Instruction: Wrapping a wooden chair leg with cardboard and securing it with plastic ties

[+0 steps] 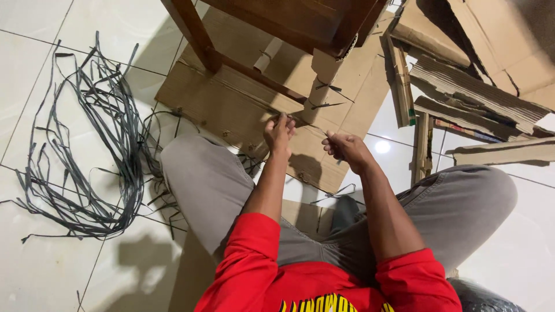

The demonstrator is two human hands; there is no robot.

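I sit cross-legged on a tiled floor in grey trousers and a red shirt. My left hand (pixel 280 133) and my right hand (pixel 344 147) each pinch an end of a thin black plastic strap (pixel 307 119) stretched between them. The strap runs at the foot of a cardboard-wrapped chair leg (pixel 322 81), which has two black ties knotted higher up. The leg belongs to a dark wooden chair (pixel 277 26) standing on a flat cardboard sheet (pixel 231 107) in front of me.
A big tangle of loose black straps (pixel 101 150) lies on the white tiles at my left. Torn corrugated cardboard pieces (pixel 474 86) are piled at the upper right. A dark plastic bag edge (pixel 480 294) shows at the bottom right.
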